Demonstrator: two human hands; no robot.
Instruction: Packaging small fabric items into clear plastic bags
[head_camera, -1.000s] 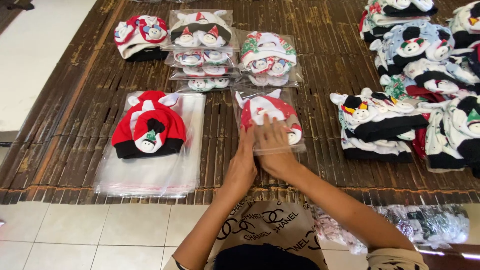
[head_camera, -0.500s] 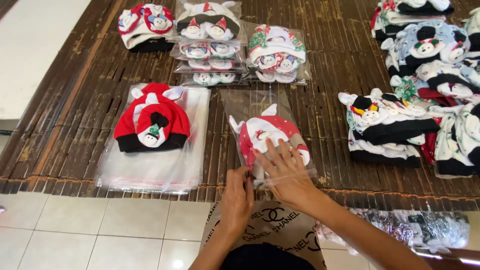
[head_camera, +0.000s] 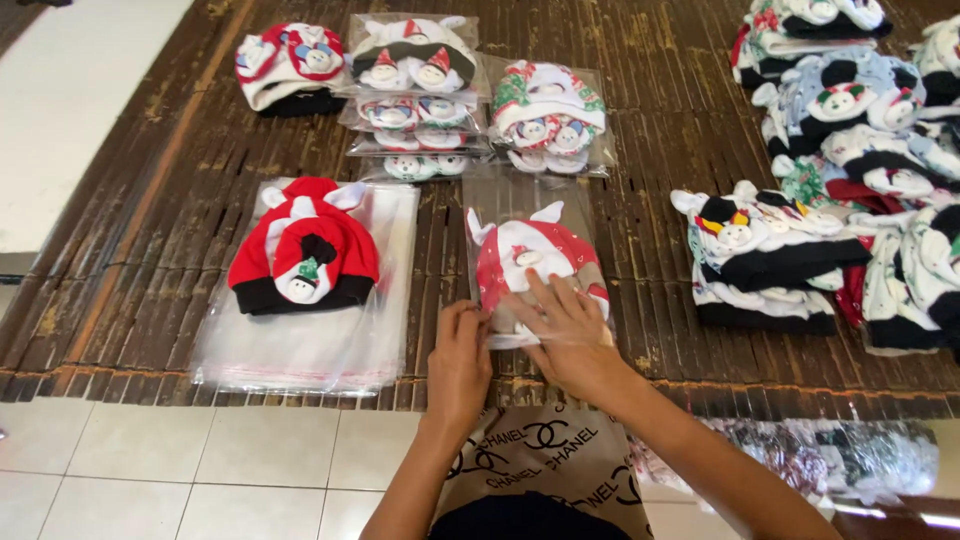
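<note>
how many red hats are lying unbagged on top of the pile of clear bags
1. The red hat lies on the stack of empty clear bags at left. The other red hat is inside a bag under both hands, left hand and right hand.

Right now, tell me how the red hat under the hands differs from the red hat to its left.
The hat under the hands sits inside a clear bag, pressed by the left hand and right hand; the left hat lies bare on a stack of clear bags, untouched. The left hat shows a black band; the bagged one's edge is covered. Both are red with white ears.
</note>
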